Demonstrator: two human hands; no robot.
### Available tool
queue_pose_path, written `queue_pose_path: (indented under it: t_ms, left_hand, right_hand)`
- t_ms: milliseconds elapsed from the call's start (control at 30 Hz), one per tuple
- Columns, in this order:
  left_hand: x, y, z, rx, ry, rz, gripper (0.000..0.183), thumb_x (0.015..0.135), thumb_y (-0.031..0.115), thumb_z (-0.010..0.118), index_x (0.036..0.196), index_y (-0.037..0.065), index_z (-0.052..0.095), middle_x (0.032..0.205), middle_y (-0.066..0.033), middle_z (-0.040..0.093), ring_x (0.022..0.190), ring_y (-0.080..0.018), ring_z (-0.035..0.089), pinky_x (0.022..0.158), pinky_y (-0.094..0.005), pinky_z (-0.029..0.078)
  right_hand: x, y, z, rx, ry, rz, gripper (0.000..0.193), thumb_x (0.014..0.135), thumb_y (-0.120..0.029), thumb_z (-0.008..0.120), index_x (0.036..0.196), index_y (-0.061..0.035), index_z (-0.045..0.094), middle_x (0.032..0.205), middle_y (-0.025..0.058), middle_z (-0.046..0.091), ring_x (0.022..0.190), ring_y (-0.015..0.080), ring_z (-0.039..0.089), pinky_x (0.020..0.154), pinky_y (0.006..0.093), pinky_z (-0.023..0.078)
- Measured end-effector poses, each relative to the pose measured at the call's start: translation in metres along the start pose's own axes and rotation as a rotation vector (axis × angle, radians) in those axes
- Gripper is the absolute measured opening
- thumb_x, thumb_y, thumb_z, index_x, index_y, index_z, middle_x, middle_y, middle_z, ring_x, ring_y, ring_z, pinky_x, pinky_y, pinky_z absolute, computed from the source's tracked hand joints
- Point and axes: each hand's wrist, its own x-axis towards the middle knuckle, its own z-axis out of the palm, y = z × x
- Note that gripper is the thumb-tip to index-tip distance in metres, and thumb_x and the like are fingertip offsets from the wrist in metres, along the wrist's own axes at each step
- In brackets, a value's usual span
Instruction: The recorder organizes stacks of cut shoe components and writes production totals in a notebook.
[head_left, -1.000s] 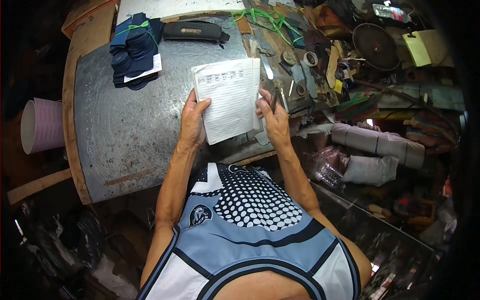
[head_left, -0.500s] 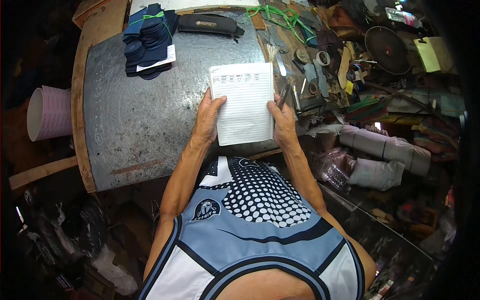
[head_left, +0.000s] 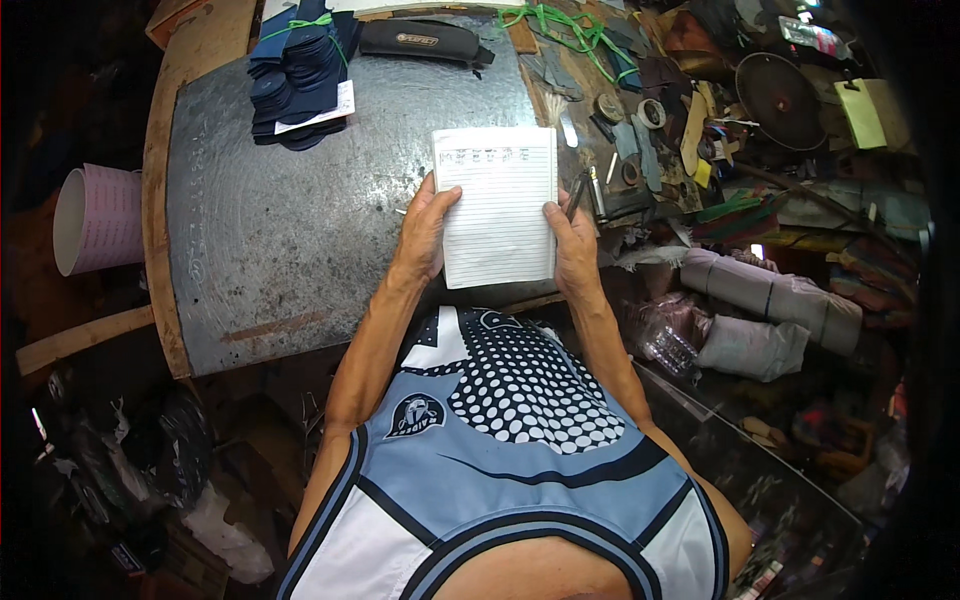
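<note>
A lined notepad [head_left: 498, 225] is held up in front of me, with a few rows of handwriting near its top and blank lines below. My left hand [head_left: 421, 235] grips its left edge, thumb lying on the page. On the opposite edge, my right hand [head_left: 573, 245] holds the pad the same way. A dark pen [head_left: 576, 192] sticks up by the right hand's fingers, seemingly tucked between them. The fingers behind the pad are hidden.
Beyond the pad on the grey worktable [head_left: 290, 230] lie a tied stack of dark blue cut pieces [head_left: 292, 80] and a black zip case [head_left: 420, 42]. Tape rolls [head_left: 650, 113], scraps and tools clutter the right side. A pinkish cylinder [head_left: 98, 222] stands at the left.
The notepad and both hands have shifted slightly to the right. Both hands keep their hold on it.
</note>
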Motion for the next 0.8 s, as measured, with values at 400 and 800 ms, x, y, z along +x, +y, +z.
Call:
queue_pose_path:
  t_ms: [400,800]
  left_hand:
    - [-0.001,0.003,0.008,-0.050,0.107,-0.046,0.047,0.104,0.029,0.043,0.139,-0.002,0.043,0.127,-0.0178,0.057,0.117,-0.0234,0.057,0.101,-0.0371,0.047]
    - [0.002,-0.002,0.008,-0.107,0.122,-0.084,0.047,0.103,0.033,0.043,0.134,-0.003,0.046,0.125,-0.0178,0.057,0.116,-0.0236,0.057,0.100,-0.0371,0.047]
  right_hand:
    - [-0.003,-0.008,0.004,-0.010,0.006,-0.005,0.041,0.099,-0.014,0.055,0.134,0.0062,0.048,0.122,0.0118,0.062,0.108,0.0150,0.058,0.097,0.0281,0.045]
    - [-0.006,-0.011,0.002,-0.010,-0.001,-0.018,0.041,0.100,-0.016,0.055,0.134,0.0061,0.048,0.121,0.0118,0.062,0.107,0.0144,0.059,0.096,0.0279,0.045]
